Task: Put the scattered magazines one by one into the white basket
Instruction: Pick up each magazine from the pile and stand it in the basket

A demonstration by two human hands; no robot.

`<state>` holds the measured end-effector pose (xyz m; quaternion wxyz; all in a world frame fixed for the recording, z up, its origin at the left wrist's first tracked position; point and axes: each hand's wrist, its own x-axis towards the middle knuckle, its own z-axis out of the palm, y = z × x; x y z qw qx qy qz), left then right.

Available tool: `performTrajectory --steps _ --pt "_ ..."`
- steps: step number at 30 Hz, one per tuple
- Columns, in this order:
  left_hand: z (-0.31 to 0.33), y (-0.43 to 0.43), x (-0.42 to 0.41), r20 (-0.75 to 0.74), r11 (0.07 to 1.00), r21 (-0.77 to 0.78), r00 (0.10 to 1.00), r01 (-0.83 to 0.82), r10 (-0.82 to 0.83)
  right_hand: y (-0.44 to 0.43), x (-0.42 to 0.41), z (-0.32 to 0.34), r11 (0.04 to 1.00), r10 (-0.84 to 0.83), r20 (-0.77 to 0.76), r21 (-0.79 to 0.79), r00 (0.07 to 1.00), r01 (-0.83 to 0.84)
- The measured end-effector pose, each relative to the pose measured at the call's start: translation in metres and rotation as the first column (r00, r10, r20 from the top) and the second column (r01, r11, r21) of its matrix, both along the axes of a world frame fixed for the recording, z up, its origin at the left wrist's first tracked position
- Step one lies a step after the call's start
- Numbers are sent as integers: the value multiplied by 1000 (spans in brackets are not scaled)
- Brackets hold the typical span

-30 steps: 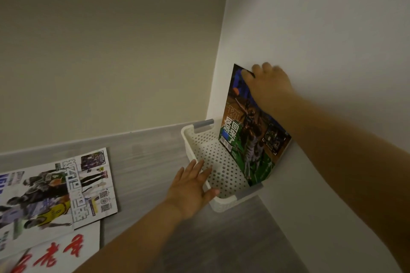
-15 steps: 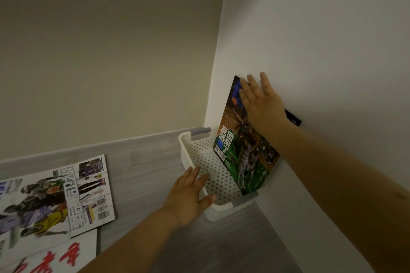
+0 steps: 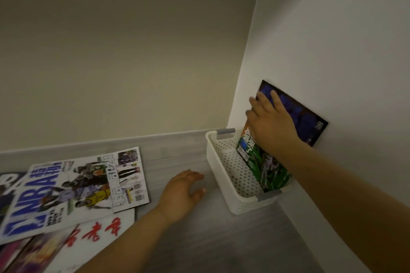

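- Far left on the grey counter (image 3: 177,157) the heap of scattered magazines waits: the NBA magazine (image 3: 55,197) lies face up on top, a white one with red characters (image 3: 95,231) pokes out beneath it, and a darker cover (image 3: 33,255) shows at the bottom edge. More of this pile is in sight than a second ago, when only its right part showed.
- Next comes the left hand (image 3: 184,193). A second ago it was braced against the near wall of the basket; now it has let go and hangs open, fingers loosely spread, just above the counter between the pile and the basket, gripping nothing. I take that as the start of a reach for the next magazine.
- The white basket (image 3: 221,162) sits in the corner, its far long side against the right wall (image 3: 332,51), no longer steadied by anyone.
- Inside it stands the green-covered magazine (image 3: 268,170), bottom edge down in the basket and upper part leaning on the wall. It sits lower and flatter than a second ago.
- The right hand (image 3: 270,122) has changed too: it was pinching the top edge, and now lies open with its fingers (image 3: 276,101) spread flat on the dark upper cover, pressing it to the wall, not gripping it.
- To my eye this one is as good as delivered; once the palm lifts it may slump, since only the wall props it, and several magazines are left.
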<state>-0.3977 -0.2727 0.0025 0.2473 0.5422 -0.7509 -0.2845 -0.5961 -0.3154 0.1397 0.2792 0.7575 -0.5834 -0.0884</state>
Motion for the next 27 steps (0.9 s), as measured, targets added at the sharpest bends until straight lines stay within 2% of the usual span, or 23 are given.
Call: performTrajectory --steps 2,5,10,12,15,18,21,24,27 --pt "0 18 34 -57 994 12 992 -110 111 10 26 -11 993 117 165 11 979 -120" --pt "-3 49 93 -69 945 66 944 -319 323 27 76 -38 958 241 386 50 890 -281" --pt "-9 103 187 31 797 145 808 -586 588 68 172 -107 871 214 632 221 745 -438" --pt "-13 122 219 92 737 159 753 -657 652 86 207 -138 818 161 662 325 732 -475" --pt "-20 141 257 181 700 166 720 -694 670 103 247 -173 772 84 651 436 754 -462" --pt "-25 143 280 118 713 193 737 -674 665 117 267 -200 778 22 635 474 772 -413" --pt "-27 125 292 -59 751 261 766 -607 640 132 271 -224 812 73 617 419 783 -406" --pt "-27 97 298 -50 746 316 775 -587 630 135 272 -229 842 83 594 387 800 -375" --pt "-26 71 303 -99 681 391 708 -619 700 136 276 -219 921 120 572 242 811 -307"
